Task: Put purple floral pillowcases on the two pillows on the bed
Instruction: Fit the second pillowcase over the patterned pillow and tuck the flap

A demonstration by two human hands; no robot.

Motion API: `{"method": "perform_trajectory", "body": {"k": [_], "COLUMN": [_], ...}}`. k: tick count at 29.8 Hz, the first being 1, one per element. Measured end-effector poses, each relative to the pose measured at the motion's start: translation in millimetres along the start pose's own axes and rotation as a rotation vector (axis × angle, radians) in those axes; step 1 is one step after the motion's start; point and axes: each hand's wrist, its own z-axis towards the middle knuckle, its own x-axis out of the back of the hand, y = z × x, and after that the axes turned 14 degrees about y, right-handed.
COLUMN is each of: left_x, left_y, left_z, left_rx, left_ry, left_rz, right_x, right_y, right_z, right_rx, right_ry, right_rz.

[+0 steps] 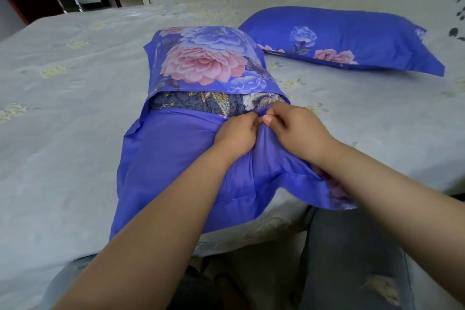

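Inside pillowcase [176,148] pinched by both hands [264,131], a patterned pillow [201,103] apparently.

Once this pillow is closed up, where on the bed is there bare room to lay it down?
The widest bare patch is the bedsheet left of the near pillow, out to the bed's left edge. A narrower strip lies right of it, below the finished pillow. It is crowded at the pillowcase opening, where the left hand and right hand pinch the fabric.

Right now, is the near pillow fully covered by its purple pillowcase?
No: a strip of the inner pillow shows through the gap in the near pillowcase, where both hands pinch its edge.
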Motion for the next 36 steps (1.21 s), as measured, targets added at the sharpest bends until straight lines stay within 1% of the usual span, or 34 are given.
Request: {"method": "perform_trajectory", "body": {"k": [1,4,5,6,7,8,9,10,11,12,13,14,15,16,17,18,20,22,23,24,25,26,28,29,31,33,35,36], "left_x": [-1,1,4,5,7,10,12,16,19,23,26,31,38,44,51,57,68,77,79,80,81,80,83,88,96,98,96,93], "left_y": [-2,-7,-9,-6,-3,-2,-1,-1,-4,-10,-17,-25,-34,-43,-52,-59,-72,-79,-83,-85,-87,-87,-83,-80,-79,-84,-92,-94], "left_z": [-2,-5,-6,-6,-6,-7,-9,-13,-18,-25,-32,-39,-45,-52,-58,-64,-76,-85,-87,-88,-88,-86,-83,-80,-71,-62,-57,-54], "left_rx": [-0.003,-0.013,-0.004,0.008,0.015,0.006,-0.023,-0.076,-0.166,-0.264,-0.331,-0.356,-0.334,-0.288,-0.239,-0.199,-0.130,-0.052,-0.020,0.003,0.015,0.007,-0.043,-0.075,-0.138,-0.148,-0.095,-0.065], "left_ry": [-0.007,0.003,0.004,-0.004,-0.013,-0.016,-0.012,-0.006,0.027,0.094,0.202,0.346,0.473,0.561,0.607,0.617,0.577,0.522,0.500,0.482,0.467,0.457,0.446,0.432,0.360,0.218,0.050,-0.011], "left_rz": [-0.033,-0.130,-0.151,-0.161,-0.152,-0.140,-0.141,-0.139,-0.095,-0.015,0.078,0.148,0.198,0.235,0.257,0.259,0.189,0.088,0.054,0.041,0.049,0.065,0.091,0.104,0.146,0.138,0.041,-0.016], "right_x": [-3,2,0,-2,-7,-12,-19,-22,-23,-22,-19,-17,-14,-11,-7,-5,-1,2,5,6,4,1,-12,-21,-39,-50,-55,-56], "right_y": [3,20,28,38,46,53,60,65,68,72,76,81,86,88,88,87,81,69,56,39,17,-6,-57,-79,-103,-111,-115,-114], "right_z": [2,20,26,29,29,28,22,17,15,15,16,19,24,29,36,43,55,62,61,58,51,40,7,-10,-32,-38,-40,-43], "right_rx": [-0.025,-0.223,-0.228,-0.177,-0.090,0.038,0.187,0.279,0.332,0.358,0.381,0.397,0.393,0.368,0.306,0.232,0.044,-0.077,-0.085,-0.035,0.041,0.113,0.203,0.225,0.250,0.204,0.106,0.060], "right_ry": [-0.090,-0.337,-0.387,-0.398,-0.348,-0.208,-0.081,-0.012,0.069,0.127,0.175,0.213,0.243,0.271,0.276,0.269,0.168,0.110,0.120,0.165,0.222,0.245,0.138,0.076,0.031,-0.021,-0.124,-0.146], "right_rz": [0.062,0.320,0.304,0.190,0.001,-0.200,-0.334,-0.381,-0.397,-0.409,-0.428,-0.446,-0.463,-0.469,-0.475,-0.484,-0.499,-0.515,-0.503,-0.471,-0.410,-0.325,-0.142,-0.117,-0.169,-0.215,-0.176,-0.141]}}
